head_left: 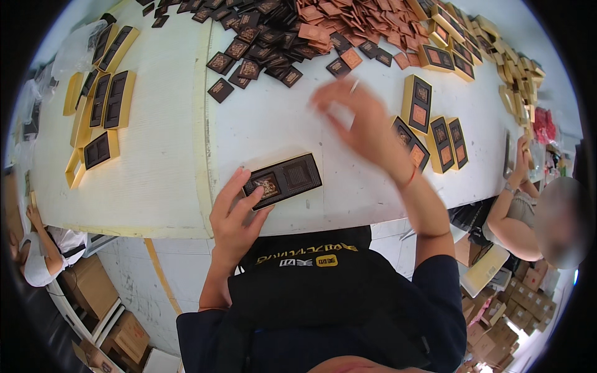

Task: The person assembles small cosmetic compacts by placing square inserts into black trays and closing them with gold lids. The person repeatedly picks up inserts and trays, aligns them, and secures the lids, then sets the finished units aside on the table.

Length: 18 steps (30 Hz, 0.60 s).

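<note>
My left hand (234,217) grips the left end of a shallow gold-edged box (321,173) with a black insert, tilted slightly on the table near its front edge. A dark square tile with a gold-brown picture (267,186) lies in the box's left compartment, a fingertip resting on it. The right compartment looks black with faint print. My right hand (364,121) is over the table, beyond the box and to its right. Motion blurs its curved fingers, and I cannot make out anything in them.
At the back lie heaps of dark square tiles (267,46) and orange-brown tiles (367,28). Boxes holding two tiles (443,146) stand at the right; boxes with black inserts (116,99) stand at the left. Another person's hand (521,155) is at the right edge, with one more person far left.
</note>
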Available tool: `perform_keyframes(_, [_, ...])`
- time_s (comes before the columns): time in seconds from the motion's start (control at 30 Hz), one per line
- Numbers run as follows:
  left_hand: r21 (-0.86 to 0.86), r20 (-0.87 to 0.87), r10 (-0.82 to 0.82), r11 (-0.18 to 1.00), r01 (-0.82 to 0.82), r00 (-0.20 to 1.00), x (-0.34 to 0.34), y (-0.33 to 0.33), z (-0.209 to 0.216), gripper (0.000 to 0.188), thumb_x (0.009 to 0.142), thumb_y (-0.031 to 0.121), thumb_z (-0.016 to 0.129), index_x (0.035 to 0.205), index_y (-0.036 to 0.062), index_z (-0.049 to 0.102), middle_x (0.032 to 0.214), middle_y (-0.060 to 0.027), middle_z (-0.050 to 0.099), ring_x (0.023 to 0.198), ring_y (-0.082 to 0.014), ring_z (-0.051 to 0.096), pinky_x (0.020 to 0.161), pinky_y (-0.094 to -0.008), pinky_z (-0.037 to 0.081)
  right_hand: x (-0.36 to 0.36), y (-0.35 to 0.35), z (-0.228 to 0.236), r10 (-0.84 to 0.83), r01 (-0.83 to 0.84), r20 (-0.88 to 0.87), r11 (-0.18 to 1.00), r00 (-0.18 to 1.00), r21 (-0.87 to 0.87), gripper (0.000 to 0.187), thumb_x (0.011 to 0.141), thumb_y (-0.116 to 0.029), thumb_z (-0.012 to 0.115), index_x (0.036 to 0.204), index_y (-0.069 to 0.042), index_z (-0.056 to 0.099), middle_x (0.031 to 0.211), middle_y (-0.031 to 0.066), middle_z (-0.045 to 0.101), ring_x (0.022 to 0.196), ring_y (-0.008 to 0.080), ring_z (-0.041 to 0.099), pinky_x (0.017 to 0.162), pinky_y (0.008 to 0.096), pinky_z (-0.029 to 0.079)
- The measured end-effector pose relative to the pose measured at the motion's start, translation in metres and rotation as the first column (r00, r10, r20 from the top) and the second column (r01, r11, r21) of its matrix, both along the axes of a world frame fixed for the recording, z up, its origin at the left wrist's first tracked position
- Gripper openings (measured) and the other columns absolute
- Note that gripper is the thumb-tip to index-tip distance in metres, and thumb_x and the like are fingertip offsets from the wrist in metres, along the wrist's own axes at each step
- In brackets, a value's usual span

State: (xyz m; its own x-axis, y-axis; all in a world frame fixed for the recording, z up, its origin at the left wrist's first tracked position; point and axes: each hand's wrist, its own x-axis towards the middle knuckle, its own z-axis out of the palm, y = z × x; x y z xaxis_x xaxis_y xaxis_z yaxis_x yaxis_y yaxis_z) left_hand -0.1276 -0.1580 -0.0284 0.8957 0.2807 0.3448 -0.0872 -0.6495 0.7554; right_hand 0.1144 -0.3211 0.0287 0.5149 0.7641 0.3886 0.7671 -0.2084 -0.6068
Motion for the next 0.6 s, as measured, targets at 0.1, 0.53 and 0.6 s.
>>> perform_keyframes(0.1, [0.023,0.030,0.004,1.000,-0.004,1.000,0.004,0.001,0.002,0.038,0.070,0.000,0.084,0.105,0.0041,0.069,0.132,-0.0178,0.058,0.123,-0.0384,0.058,0.097,-0.0433,0.053,0.070,-0.015,-0.001,-0.148,0.268,0.411,0.930,0.900,-0.253,0.025,0.078,-0.002,0.073,0.102,-0.008,0.069,0.107,0.0075,0.066,0.093,0.0264,0.065,0.077,0.0374,0.052])
perform_keyframes(0.53, [-0.081,0.017,0.023,0.996,-0.021,1.000,-0.001,0.004,-0.001,0.045,0.069,0.000,0.085,0.110,0.0041,0.066,0.135,-0.0193,0.055,0.124,-0.0348,0.057,0.101,-0.0412,0.049,0.052,-0.017,0.009,-0.089,0.129,0.135,0.939,0.987,-0.320,0.029,0.079,-0.012,0.076,0.106,-0.004,0.066,0.111,0.0117,0.065,0.093,0.0293,0.063,0.080,0.0388,0.052])
perform_keyframes(0.6, [-0.123,-0.007,0.043,0.991,-0.044,0.999,0.001,0.002,0.004,0.045,0.068,0.000,0.085,0.109,0.0041,0.066,0.135,-0.0195,0.055,0.123,-0.0353,0.058,0.102,-0.0419,0.049,0.041,-0.016,0.006,-0.096,0.154,0.212,0.949,0.973,-0.276,0.033,0.079,-0.012,0.077,0.109,-0.006,0.066,0.115,0.0117,0.065,0.100,0.0304,0.061,0.083,0.0391,0.051])
